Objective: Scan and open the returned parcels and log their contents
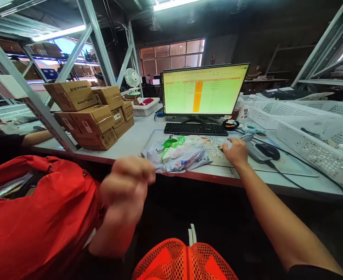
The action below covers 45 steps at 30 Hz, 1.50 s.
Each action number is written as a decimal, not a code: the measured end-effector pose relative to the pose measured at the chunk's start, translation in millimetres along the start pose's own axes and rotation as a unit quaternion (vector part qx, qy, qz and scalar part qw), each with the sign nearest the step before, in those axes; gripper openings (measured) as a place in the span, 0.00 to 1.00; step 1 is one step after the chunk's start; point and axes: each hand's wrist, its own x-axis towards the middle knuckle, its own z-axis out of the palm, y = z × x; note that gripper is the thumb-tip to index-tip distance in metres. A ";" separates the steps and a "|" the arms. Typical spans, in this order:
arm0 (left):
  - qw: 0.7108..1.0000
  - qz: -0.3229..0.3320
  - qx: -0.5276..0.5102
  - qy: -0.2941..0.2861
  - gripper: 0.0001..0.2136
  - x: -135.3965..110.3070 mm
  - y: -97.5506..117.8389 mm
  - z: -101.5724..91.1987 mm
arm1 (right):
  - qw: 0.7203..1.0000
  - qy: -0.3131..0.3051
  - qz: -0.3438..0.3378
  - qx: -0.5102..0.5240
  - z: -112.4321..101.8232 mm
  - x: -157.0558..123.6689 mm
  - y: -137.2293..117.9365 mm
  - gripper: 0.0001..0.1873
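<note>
My left hand [126, 184] is raised in front of the desk edge, its fingers curled in and blurred by motion. Whether anything is inside it is hidden. My right hand [234, 151] rests low over the desk mat, fingers bent together around a small yellow-and-black tool [221, 149], mostly covered. A crumpled white and grey plastic bag [183, 153] with green print lies between my hands, close to the desk's front edge. Just right of my right hand are a grey handheld scanner [256, 152] with a cable and a black mouse [267, 151].
Behind the bag stand a keyboard [196, 128] and a monitor [203, 91]. Stacked cardboard boxes [94, 120] occupy the left, beside a metal shelf post [47, 116]. White plastic baskets [319, 147] line the right. A large red bag [57, 217] is at lower left; another person's arm [39, 137] shows beyond.
</note>
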 end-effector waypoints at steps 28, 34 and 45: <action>0.798 -0.351 0.460 -0.170 0.02 34.2 -298.0 2.5 | 0.949 -0.263 -0.171 0.041 51.8 -39.6 -137.5 0.30; 0.776 -0.316 0.517 -0.178 0.05 28.9 -297.7 11.6 | 0.948 -0.283 -0.139 0.047 58.0 -30.6 -143.1 0.28; 0.717 -0.276 0.573 -0.287 0.17 34.8 -286.8 19.8 | 0.934 -0.293 -0.203 -0.011 60.0 -5.5 -151.8 0.18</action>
